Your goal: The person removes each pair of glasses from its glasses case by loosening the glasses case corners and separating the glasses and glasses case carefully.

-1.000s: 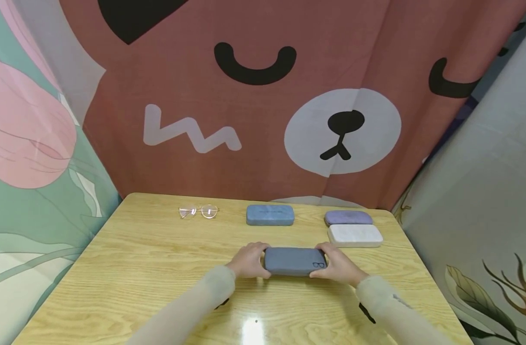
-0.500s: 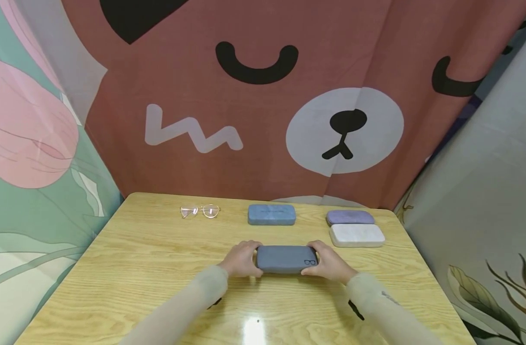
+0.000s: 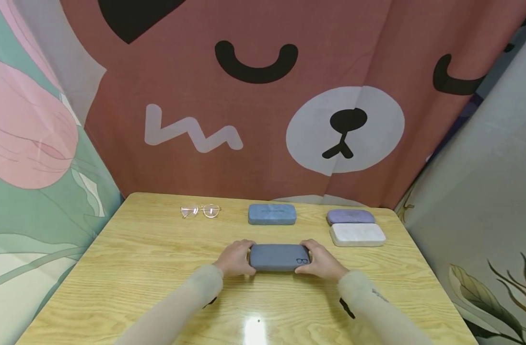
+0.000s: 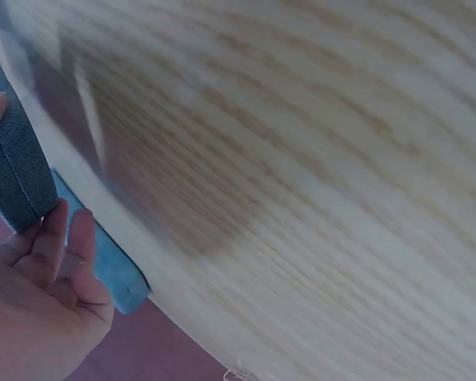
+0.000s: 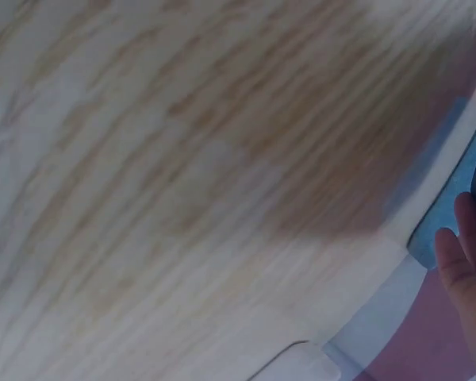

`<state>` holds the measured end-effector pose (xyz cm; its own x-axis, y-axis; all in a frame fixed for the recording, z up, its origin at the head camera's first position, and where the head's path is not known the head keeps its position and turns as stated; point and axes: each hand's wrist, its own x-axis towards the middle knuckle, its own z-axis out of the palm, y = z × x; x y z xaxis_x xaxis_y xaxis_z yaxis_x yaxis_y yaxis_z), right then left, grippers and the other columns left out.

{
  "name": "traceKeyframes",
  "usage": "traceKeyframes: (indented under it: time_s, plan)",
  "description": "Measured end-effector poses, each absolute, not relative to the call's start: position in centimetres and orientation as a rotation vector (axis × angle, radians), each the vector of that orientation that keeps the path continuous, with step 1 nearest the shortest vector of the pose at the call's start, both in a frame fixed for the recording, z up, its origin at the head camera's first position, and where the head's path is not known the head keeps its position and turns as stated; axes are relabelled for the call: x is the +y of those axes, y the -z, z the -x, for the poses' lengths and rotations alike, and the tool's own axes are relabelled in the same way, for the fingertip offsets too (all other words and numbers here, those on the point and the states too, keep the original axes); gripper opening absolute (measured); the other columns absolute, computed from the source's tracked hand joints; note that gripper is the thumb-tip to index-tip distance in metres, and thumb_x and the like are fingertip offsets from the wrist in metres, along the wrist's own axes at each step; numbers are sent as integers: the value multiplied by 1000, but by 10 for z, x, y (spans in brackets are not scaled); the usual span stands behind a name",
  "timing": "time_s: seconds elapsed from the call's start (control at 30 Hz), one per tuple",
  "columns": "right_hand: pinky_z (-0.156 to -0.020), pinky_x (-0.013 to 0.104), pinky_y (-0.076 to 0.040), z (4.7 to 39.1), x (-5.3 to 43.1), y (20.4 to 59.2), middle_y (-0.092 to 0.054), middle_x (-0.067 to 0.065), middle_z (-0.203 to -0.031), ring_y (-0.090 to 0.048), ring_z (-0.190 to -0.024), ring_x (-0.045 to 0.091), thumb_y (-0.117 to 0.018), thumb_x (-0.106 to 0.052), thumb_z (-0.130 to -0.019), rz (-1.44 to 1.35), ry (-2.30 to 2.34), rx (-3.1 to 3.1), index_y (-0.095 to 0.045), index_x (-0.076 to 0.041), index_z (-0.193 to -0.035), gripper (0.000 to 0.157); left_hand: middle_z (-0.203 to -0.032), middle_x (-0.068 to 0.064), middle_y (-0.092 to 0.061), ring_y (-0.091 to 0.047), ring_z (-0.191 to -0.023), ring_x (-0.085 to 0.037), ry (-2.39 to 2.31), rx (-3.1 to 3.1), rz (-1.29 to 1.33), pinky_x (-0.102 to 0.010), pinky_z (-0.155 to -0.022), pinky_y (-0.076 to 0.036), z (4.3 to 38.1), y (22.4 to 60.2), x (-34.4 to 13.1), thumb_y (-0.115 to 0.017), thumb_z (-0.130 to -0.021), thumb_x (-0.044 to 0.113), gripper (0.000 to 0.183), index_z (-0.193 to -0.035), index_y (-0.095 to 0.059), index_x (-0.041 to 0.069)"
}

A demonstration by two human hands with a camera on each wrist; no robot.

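A grey glasses case (image 3: 273,258) with a small spectacles print at its front right corner is held lengthwise between both hands. My left hand (image 3: 235,258) grips its left end, thumb in front and fingers behind. At the right end, my right hand (image 3: 325,261) grips it the same way. The left wrist view shows the grey case (image 4: 17,171) with its seam, held by the left hand (image 4: 44,305) over the table. Beyond it on the table lies a blue glasses case (image 3: 272,214). In the right wrist view, only the right hand's fingers (image 5: 452,254) show at the edge.
Thin-framed glasses (image 3: 201,211) lie at the back left of the wooden table (image 3: 129,258). At the back right, a purple glasses case (image 3: 351,216) sits behind a white glasses case (image 3: 358,235). A printed curtain (image 3: 193,167) hangs along the table's back edge.
Both hands have carried the grey glasses case to the left, in front of the blue one, keeping their grip at its ends. The other cases and the glasses have stayed in place.
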<state>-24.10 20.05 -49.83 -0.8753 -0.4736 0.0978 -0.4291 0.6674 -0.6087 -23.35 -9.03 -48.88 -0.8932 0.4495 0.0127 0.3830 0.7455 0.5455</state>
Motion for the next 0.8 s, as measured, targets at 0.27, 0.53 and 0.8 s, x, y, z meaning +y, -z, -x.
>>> traceKeyframes:
  time_s: [0.27,0.53,0.8]
  plan:
    - [-97,49,-44,246,195,500,-55,21,-127,-54,-115,34,-87,-32,-72,686,995,2798,-49,10,-131,82,-120,-12,-60,-58,-105,-28,-857,2799,-624,-43,-90,-48,237,491,-92,-81,-66,15,69,-128,-56,-1]
    - [-97,49,-43,250,189,503,-55,23,-128,-54,-115,35,-87,-28,-72,695,992,2790,-50,12,-130,80,-122,-13,-60,-59,-105,-28,-873,2775,-556,-44,-89,-49,240,491,-95,-79,-65,11,69,-129,-56,-1]
    - [-101,49,-41,253,185,510,-52,22,-133,-51,-122,36,-86,-29,-73,620,968,2786,-47,10,-135,83,-124,-13,-59,-59,-107,-28,-848,2776,-498,-44,-90,-49,244,496,-94,-81,-64,11,70,-129,-56,1]
